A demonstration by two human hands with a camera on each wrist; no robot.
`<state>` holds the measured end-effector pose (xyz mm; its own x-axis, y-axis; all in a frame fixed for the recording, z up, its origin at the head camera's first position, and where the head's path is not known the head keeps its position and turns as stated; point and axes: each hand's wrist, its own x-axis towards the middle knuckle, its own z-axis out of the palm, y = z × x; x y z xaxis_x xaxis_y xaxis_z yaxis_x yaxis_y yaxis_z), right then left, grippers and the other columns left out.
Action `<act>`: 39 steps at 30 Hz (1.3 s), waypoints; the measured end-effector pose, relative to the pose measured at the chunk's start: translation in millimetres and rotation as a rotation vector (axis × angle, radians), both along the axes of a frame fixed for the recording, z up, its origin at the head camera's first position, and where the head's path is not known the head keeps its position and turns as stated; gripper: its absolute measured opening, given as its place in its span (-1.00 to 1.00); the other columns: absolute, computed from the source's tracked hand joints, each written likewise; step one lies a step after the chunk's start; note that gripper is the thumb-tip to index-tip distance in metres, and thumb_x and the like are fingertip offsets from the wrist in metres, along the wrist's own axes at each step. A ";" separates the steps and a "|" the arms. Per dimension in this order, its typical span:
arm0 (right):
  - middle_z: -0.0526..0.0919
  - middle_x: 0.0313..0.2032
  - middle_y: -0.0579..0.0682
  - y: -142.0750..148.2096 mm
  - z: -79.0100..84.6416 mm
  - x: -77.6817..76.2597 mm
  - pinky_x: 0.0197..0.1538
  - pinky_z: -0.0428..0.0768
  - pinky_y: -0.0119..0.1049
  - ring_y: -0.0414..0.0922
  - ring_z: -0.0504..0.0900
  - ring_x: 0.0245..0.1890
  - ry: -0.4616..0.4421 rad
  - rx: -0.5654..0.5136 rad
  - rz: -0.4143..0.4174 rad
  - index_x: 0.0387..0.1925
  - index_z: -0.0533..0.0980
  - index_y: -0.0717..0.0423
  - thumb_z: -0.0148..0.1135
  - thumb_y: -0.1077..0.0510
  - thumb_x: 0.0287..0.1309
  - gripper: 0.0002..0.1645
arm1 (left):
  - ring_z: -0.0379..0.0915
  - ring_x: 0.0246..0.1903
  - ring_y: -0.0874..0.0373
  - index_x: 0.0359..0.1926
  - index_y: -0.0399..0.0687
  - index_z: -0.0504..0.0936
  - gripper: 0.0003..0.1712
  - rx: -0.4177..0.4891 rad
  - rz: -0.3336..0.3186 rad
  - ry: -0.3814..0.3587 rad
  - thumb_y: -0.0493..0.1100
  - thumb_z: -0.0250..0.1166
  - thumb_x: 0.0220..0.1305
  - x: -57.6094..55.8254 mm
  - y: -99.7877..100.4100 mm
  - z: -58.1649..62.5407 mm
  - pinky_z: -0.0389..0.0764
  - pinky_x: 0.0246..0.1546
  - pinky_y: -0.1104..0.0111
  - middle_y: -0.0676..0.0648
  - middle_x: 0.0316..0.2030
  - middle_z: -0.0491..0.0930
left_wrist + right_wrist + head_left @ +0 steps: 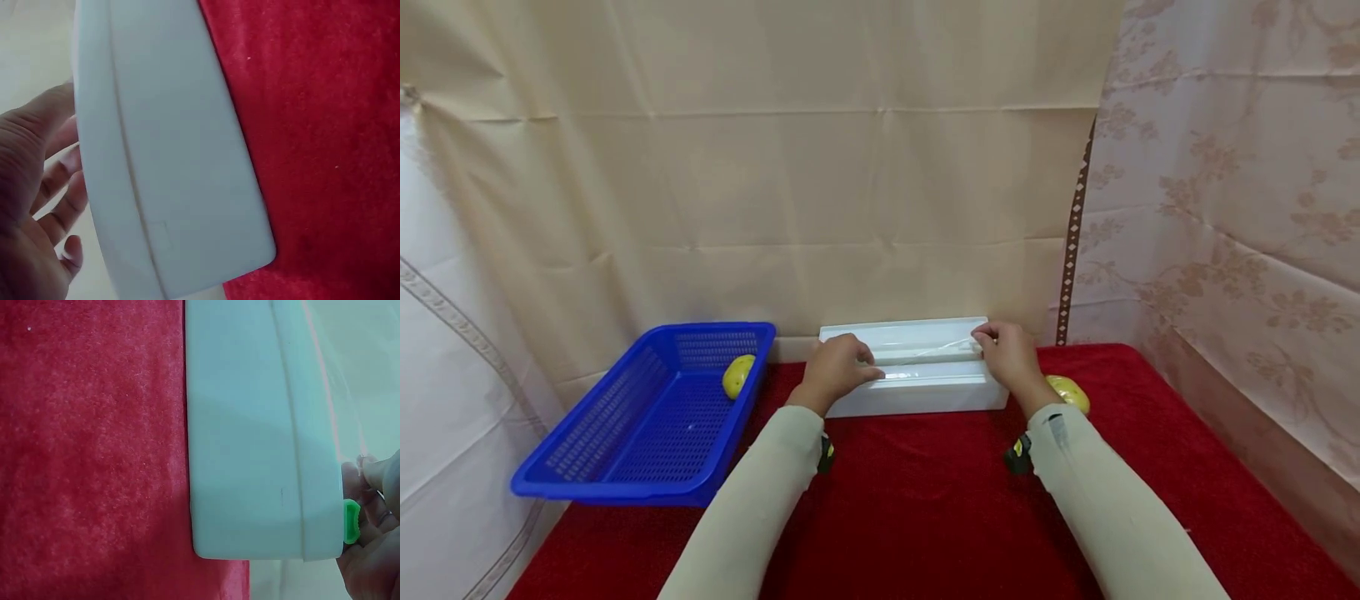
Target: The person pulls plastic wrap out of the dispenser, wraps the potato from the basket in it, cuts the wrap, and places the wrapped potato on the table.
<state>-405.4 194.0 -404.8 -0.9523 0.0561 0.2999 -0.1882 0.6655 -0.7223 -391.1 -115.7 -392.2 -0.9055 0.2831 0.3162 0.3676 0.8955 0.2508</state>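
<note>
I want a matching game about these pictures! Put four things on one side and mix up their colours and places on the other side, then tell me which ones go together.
Things:
1. Basket
2. Long box
3. Cloth
4. Small tab, seen from the right wrist

Colours and places:
A. Red, spread in front of the box
B. Green, beside the fingers of the right hand
C. White, with both hands at it
D. Blue, with one yellow item inside

Right pairs: 1-D, 2-C, 3-A, 4-B.
</note>
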 end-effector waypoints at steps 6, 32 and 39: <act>0.73 -0.08 0.17 -0.6 1.4 3.4 -0.09 0.57 -0.20 0.00 0.74 -0.20 -0.013 -0.033 -0.002 0.00 0.67 0.19 0.13 0.10 0.52 -0.71 | 0.69 -0.16 0.16 -0.25 0.13 0.82 -0.85 -0.143 -0.052 0.094 -0.04 0.47 0.12 0.8 2.4 4.6 0.40 0.13 -0.05 0.12 -0.23 0.79; 0.74 -0.09 0.26 2.1 -1.7 5.6 -0.24 0.58 -0.42 0.06 0.82 -0.20 0.044 -0.067 0.053 -0.02 0.68 0.29 0.17 0.15 0.49 -0.71 | 0.49 -0.44 0.22 -0.32 0.03 0.75 -0.89 -0.251 -0.286 0.141 -0.30 0.42 0.21 -3.8 -46.3 21.7 0.60 -0.30 0.31 0.11 -0.43 0.69; 0.74 -0.11 0.30 2.8 -3.7 6.4 -0.27 0.56 -0.48 0.11 0.82 -0.20 0.073 -0.069 0.056 -0.04 0.68 0.31 0.17 0.20 0.48 -0.73 | 0.65 -0.19 0.16 -0.12 0.08 0.82 -0.85 -0.293 -0.278 0.029 -0.15 0.44 0.29 -1.5 -50.7 25.2 0.66 -0.07 0.26 0.03 -0.14 0.75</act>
<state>-399.0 196.8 -408.5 -0.9304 0.0264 0.3656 -0.2774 0.6013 -0.7493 -392.6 -166.5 -367.0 -0.7738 0.5976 0.2101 0.6087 0.7933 -0.0145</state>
